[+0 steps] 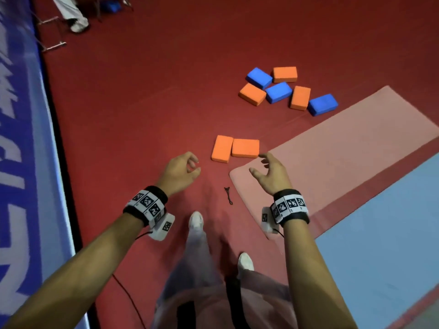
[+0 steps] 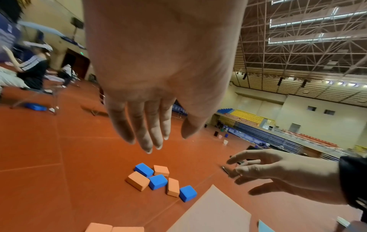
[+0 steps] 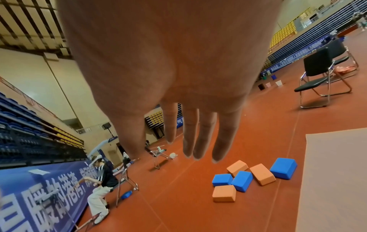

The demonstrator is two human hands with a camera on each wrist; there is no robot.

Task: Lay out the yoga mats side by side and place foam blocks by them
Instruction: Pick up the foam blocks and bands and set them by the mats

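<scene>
The pink yoga mat lies flat on the red floor, its near corner just under your right hand, and it serves as the landmark here. On its right, a light blue mat runs parallel with a strip of floor between them, so the two mats look already laid side by side. Your left hand hovers left of the pink mat's corner, fingers loosely curled and holding nothing; your right grip is spread apart and empty too. A small black cord lies on the floor just left of that corner. Past your hands, two orange blocks sit touching each other, just beside the pink mat's near end, probably set there as its pair. Farther along the mat's left edge waits a loose pile of six blocks: three orange, three blue. I judge the blue mat's blocks come from there next.
</scene>
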